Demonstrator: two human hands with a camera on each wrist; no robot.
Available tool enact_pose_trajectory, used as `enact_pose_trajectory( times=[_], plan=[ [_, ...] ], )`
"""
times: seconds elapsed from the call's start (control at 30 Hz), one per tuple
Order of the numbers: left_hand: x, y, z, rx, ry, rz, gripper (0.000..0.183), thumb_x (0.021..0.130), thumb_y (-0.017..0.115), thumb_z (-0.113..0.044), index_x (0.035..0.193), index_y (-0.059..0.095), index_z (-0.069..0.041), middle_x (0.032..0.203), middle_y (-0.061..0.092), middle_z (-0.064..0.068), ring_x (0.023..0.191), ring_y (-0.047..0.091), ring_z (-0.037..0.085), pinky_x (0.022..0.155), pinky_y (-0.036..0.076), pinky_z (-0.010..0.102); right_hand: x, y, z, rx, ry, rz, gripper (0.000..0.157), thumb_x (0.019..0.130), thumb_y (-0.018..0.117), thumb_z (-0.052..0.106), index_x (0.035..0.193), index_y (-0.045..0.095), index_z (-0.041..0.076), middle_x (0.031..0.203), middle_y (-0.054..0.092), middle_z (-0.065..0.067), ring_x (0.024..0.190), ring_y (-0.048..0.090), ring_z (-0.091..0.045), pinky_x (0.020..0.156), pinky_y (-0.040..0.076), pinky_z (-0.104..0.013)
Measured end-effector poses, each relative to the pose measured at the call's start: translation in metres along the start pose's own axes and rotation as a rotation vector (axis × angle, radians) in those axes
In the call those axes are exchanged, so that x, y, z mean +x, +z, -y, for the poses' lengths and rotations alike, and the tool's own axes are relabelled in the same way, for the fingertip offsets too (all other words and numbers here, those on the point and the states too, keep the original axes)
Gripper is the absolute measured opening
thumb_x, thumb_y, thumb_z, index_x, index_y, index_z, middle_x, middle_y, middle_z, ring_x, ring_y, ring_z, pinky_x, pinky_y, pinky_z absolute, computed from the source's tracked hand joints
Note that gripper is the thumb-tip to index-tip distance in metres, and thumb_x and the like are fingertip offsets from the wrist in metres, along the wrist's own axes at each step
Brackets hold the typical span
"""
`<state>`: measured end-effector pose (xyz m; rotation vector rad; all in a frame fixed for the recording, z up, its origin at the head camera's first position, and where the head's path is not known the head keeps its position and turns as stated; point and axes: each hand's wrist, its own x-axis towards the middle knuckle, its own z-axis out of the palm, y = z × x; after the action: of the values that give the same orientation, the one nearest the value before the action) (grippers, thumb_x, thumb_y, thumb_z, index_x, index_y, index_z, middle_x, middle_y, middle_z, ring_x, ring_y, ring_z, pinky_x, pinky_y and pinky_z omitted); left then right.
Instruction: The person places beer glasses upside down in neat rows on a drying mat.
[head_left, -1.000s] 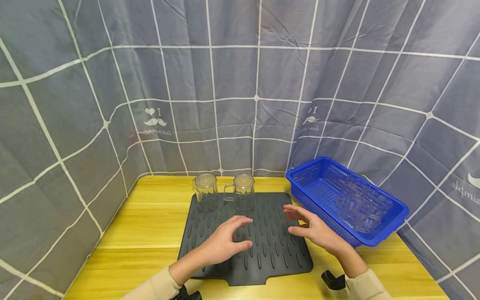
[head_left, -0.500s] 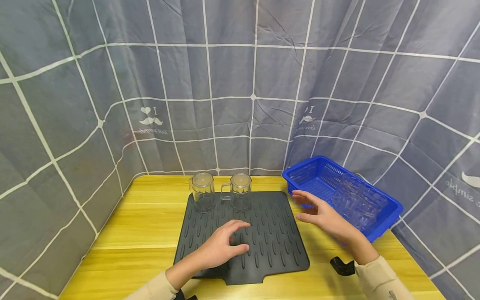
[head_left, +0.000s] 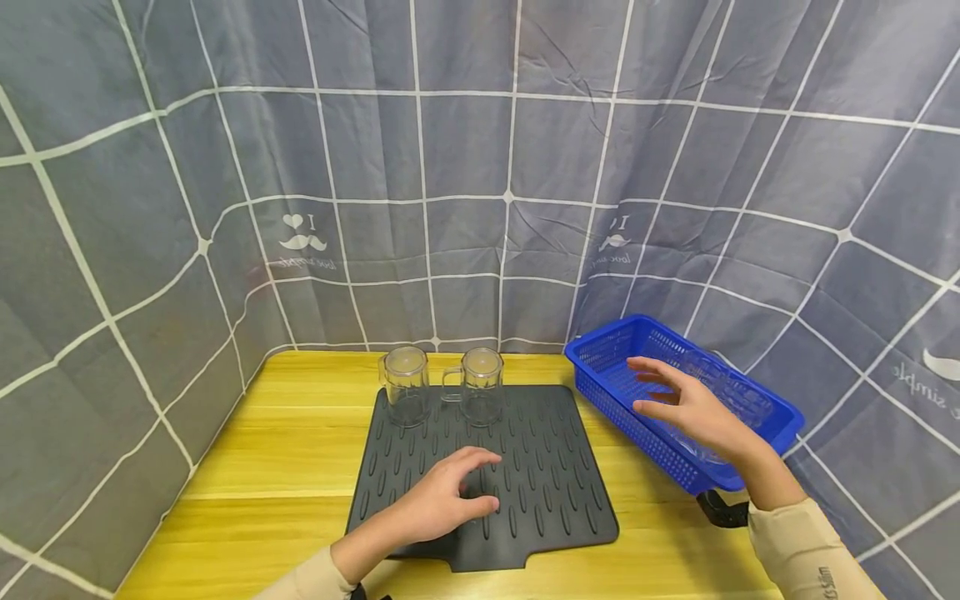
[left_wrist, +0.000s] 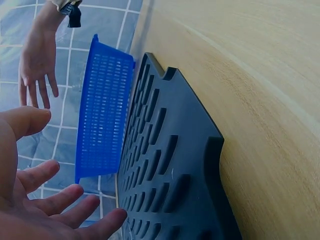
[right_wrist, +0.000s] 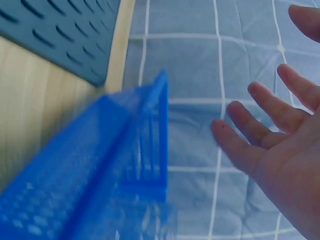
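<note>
My left hand [head_left: 442, 497] hovers over the dark ribbed mat [head_left: 547, 467], thumb and fingers apart, holding nothing. Over the blue plastic basket [head_left: 622, 404] is my right hand [head_left: 693, 408], its fingers spread and nothing in them. Clear glassware [head_left: 738, 396] lies in the basket's right part, partly hidden behind that hand. Two clear glass mugs [head_left: 482, 387] with handles stand side by side at the mat's back left. In the right wrist view, the right hand's fingers [right_wrist: 240, 120] are relaxed above the basket's rim.
A yellow wood-grain table [head_left: 262, 467] carries the mat and the basket. Behind and along both sides hangs a grey curtain [head_left: 465, 242] with white grid lines. The basket stands at the table's right, close to the curtain.
My right hand has moved right and away from me, from the mat's right edge to over the basket. The left hand has stayed nearly still above the mat.
</note>
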<state>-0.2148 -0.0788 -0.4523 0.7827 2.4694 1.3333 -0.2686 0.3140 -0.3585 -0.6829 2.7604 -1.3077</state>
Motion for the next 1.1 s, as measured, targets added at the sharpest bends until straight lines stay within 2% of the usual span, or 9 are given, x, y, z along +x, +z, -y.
enact_pose_trajectory(
  times=[0.1,0.2,0.4,0.53,0.63,0.77,0.87,1.1],
  plan=[
    [0.0,0.0,0.0,0.02,-0.001,-0.002,0.052,0.096,0.066,-0.045,0.142,0.053,-0.026,0.148,0.048,-0.002,0.131,0.052,0.032,0.091,0.053,0.042,-0.001,-0.011,-0.003,-0.035,0.008,-0.018,0.062,0.099,0.066,0.029,0.154,0.04,0.018,0.154,0.044,-0.012,0.134,0.048,-0.038,0.092,0.052,-0.022],
    [-0.001,0.0,0.0,0.038,-0.003,0.001,0.051,0.096,0.065,-0.047,0.142,0.054,-0.027,0.148,0.048,-0.002,0.129,0.054,0.031,0.088,0.052,0.039,-0.002,-0.02,-0.006,-0.054,0.023,-0.026,0.063,0.099,0.066,0.03,0.155,0.039,0.016,0.154,0.044,-0.014,0.134,0.047,-0.039,0.09,0.052,-0.02],
    [-0.003,-0.001,-0.001,0.041,-0.008,0.005,0.049,0.096,0.065,-0.047,0.141,0.055,-0.027,0.147,0.049,-0.003,0.135,0.05,0.031,0.099,0.049,0.051,-0.004,-0.034,-0.014,-0.101,0.051,-0.031,0.067,0.099,0.067,0.031,0.156,0.037,0.012,0.155,0.041,-0.017,0.134,0.047,-0.042,0.092,0.047,-0.016],
    [-0.004,-0.001,0.0,0.047,-0.014,0.009,0.049,0.096,0.064,-0.048,0.14,0.055,-0.029,0.147,0.048,-0.003,0.137,0.048,0.03,0.103,0.047,0.053,-0.006,-0.04,-0.019,-0.126,0.064,-0.044,0.068,0.098,0.068,0.031,0.155,0.037,0.011,0.155,0.042,-0.018,0.135,0.045,-0.043,0.092,0.044,-0.012],
    [-0.005,-0.002,0.0,0.057,-0.01,0.007,0.048,0.096,0.064,-0.049,0.139,0.056,-0.029,0.147,0.049,-0.003,0.137,0.048,0.029,0.104,0.046,0.053,-0.006,-0.044,-0.024,-0.154,0.066,-0.048,0.068,0.097,0.068,0.031,0.155,0.038,0.01,0.154,0.042,-0.018,0.139,0.04,-0.043,0.101,0.046,-0.028],
    [-0.005,-0.002,0.001,0.06,-0.009,0.006,0.049,0.096,0.064,-0.05,0.139,0.056,-0.029,0.148,0.049,-0.002,0.137,0.049,0.028,0.104,0.046,0.054,-0.009,-0.05,-0.03,-0.179,0.09,-0.038,0.069,0.098,0.068,0.033,0.155,0.037,0.008,0.156,0.038,-0.02,0.141,0.036,-0.047,0.105,0.037,-0.059],
    [-0.005,-0.001,0.001,0.063,-0.016,0.006,0.049,0.096,0.064,-0.049,0.139,0.056,-0.029,0.148,0.049,-0.002,0.137,0.049,0.028,0.104,0.046,0.053,-0.012,-0.054,-0.034,-0.201,0.12,-0.031,0.071,0.097,0.068,0.036,0.155,0.037,0.01,0.157,0.036,-0.02,0.141,0.034,-0.049,0.104,0.036,-0.065],
    [-0.007,0.001,0.001,0.068,-0.036,0.015,0.048,0.095,0.064,-0.05,0.139,0.056,-0.031,0.148,0.048,-0.004,0.138,0.048,0.027,0.106,0.045,0.054,-0.014,-0.058,-0.042,-0.238,0.158,-0.024,0.073,0.096,0.069,0.039,0.154,0.038,0.01,0.157,0.035,-0.024,0.141,0.032,-0.052,0.099,0.038,-0.068]
  ],
)
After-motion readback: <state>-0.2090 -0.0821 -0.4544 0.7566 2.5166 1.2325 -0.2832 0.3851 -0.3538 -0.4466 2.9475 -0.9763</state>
